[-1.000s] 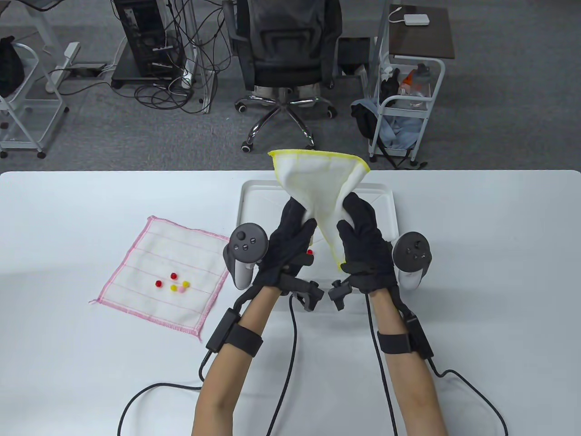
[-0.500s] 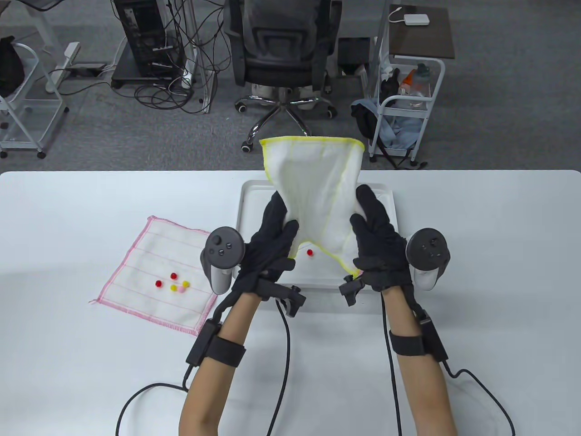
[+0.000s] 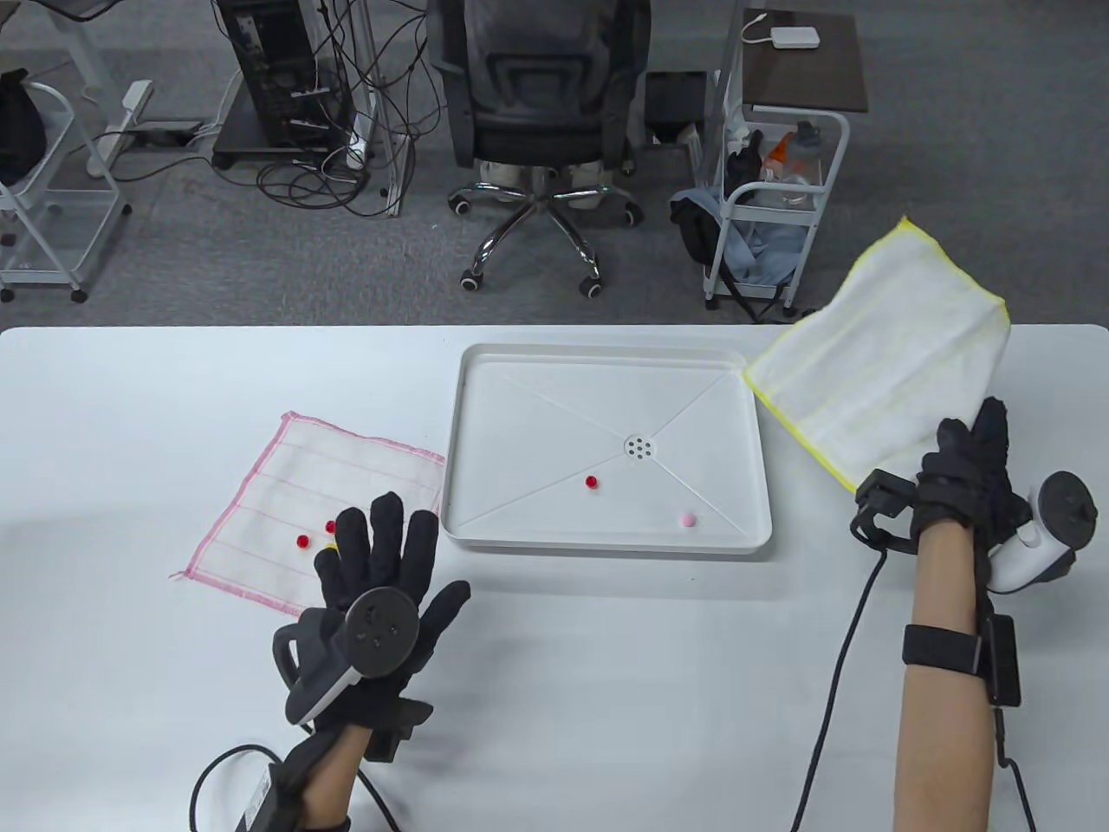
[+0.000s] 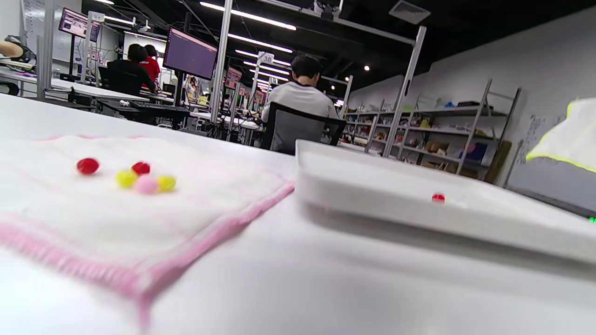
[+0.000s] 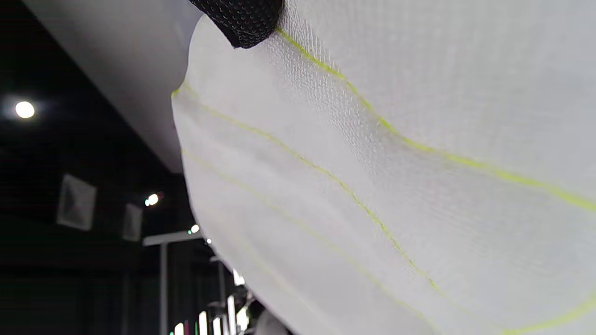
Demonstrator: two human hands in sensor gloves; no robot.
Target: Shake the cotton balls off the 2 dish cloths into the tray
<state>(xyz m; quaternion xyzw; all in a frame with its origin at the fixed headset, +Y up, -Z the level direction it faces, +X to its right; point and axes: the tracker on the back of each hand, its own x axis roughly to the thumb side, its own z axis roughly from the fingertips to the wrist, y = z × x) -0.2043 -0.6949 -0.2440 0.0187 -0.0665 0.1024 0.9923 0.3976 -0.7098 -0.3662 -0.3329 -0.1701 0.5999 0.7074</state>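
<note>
The white tray [image 3: 606,351] lies mid-table with a red cotton ball [image 3: 591,482] and a pink one [image 3: 687,520] in it. My right hand [image 3: 970,459] holds the yellow-edged dish cloth [image 3: 875,373] up in the air, right of the tray. That cloth [image 5: 396,186] fills the right wrist view, with one fingertip [image 5: 242,23] on it. The pink-edged dish cloth [image 3: 321,485] lies flat left of the tray, carrying several red, yellow and pink balls [image 4: 139,179]. My left hand [image 3: 381,555] hovers with spread fingers over that cloth's near right corner, holding nothing and hiding some balls.
An office chair [image 3: 537,104], a white cart [image 3: 780,199] and cables stand on the floor beyond the table's far edge. Bare table top [image 3: 650,676] stretches between my forearms. The tray's wall [image 4: 372,186] rises close to the pink-edged cloth [image 4: 93,218].
My left hand let go of the yellow-edged cloth and moved down-left to the pink-edged cloth. My right hand carried the yellow-edged cloth away to the right. A pink ball now lies in the tray.
</note>
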